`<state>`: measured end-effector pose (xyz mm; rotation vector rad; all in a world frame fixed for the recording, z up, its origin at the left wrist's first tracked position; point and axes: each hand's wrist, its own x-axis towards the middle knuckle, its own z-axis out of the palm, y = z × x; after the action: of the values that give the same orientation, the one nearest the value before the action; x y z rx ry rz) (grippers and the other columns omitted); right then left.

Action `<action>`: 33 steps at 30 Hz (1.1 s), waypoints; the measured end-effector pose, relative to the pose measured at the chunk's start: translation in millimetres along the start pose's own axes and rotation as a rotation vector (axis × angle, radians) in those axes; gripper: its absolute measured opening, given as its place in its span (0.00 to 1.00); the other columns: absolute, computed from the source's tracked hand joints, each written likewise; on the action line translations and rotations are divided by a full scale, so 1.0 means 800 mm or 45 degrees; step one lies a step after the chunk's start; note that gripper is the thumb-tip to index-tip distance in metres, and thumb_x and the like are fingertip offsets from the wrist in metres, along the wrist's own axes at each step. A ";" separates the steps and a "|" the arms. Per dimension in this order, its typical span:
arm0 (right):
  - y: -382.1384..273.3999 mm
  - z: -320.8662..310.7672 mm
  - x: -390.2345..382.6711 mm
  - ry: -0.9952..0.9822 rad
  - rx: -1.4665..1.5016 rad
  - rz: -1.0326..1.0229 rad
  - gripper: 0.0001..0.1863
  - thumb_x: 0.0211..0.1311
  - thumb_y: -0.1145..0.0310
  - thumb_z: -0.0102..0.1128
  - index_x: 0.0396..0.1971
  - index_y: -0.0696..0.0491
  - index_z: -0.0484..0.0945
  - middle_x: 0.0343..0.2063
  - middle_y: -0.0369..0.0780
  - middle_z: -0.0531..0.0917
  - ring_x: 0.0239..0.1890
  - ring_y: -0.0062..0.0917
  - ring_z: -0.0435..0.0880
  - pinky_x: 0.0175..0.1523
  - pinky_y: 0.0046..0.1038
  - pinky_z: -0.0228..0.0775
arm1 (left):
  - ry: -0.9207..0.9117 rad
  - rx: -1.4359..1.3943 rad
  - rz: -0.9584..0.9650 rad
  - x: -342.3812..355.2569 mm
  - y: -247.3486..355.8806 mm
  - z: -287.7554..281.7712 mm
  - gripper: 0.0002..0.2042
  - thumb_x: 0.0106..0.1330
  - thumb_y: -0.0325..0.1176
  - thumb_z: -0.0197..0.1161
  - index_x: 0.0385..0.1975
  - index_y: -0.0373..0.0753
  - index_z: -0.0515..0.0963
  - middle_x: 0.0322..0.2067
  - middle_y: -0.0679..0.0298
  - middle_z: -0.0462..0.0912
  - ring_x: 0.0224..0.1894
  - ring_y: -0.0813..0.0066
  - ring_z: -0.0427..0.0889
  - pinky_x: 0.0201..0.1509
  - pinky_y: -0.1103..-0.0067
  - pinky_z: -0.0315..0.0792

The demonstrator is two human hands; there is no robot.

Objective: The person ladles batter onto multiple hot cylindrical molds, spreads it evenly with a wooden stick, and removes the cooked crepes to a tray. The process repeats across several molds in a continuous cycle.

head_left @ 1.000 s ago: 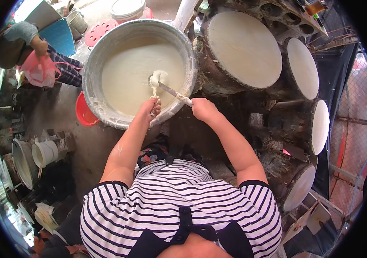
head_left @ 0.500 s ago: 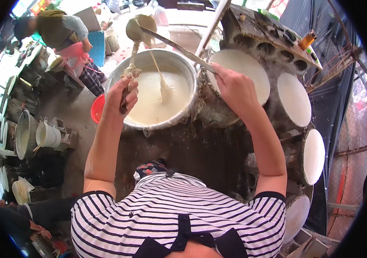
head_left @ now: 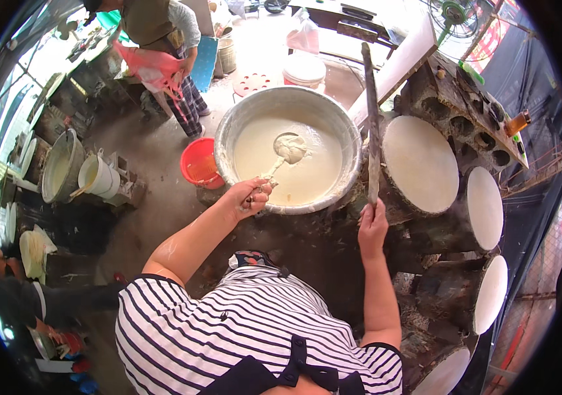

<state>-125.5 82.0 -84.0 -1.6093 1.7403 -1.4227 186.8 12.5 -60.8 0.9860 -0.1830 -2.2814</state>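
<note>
A large metal basin (head_left: 224, 161) in front of me holds pale, creamy batter (head_left: 258, 135). My left hand (head_left: 249, 199), at the basin's near rim, is closed round the handle of a ladle (head_left: 292, 149). The ladle's bowl rests in the batter, and its handle is thickly coated with it. To the right of the basin, my right hand (head_left: 373, 224) grips the lower end of a long, flat scraper stick (head_left: 370, 112). That stick points away from me, beside a round white-topped stove (head_left: 420, 164), apart from the batter.
More round white tops (head_left: 485, 208) curve down my right side. Beyond them lies a block with round holes (head_left: 460, 125) and an amber bottle (head_left: 518, 123). A red bucket (head_left: 193, 159) touches the basin's left side. A person (head_left: 153, 29) with a pink bag (head_left: 151, 66) stands far left.
My left hand has lowered the ladle from above the basin's far rim into the batter. The stick has come away from the ladle and swung upright to the right. The view has shifted.
</note>
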 end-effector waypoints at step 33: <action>-0.170 -0.040 -0.661 3.159 0.135 0.875 0.05 0.65 0.69 0.42 0.32 0.54 0.64 0.16 0.34 0.71 0.08 0.14 0.64 0.12 0.17 0.56 | -1.408 1.446 -2.635 -0.212 -0.747 0.377 0.05 0.68 0.33 0.46 0.31 0.41 0.61 0.20 0.71 0.62 0.09 0.88 0.54 0.06 0.89 0.48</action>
<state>64.6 592.3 -139.6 1.9847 1.9771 -2.7050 -235.2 549.8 40.5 -0.5218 -1.7213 -4.5438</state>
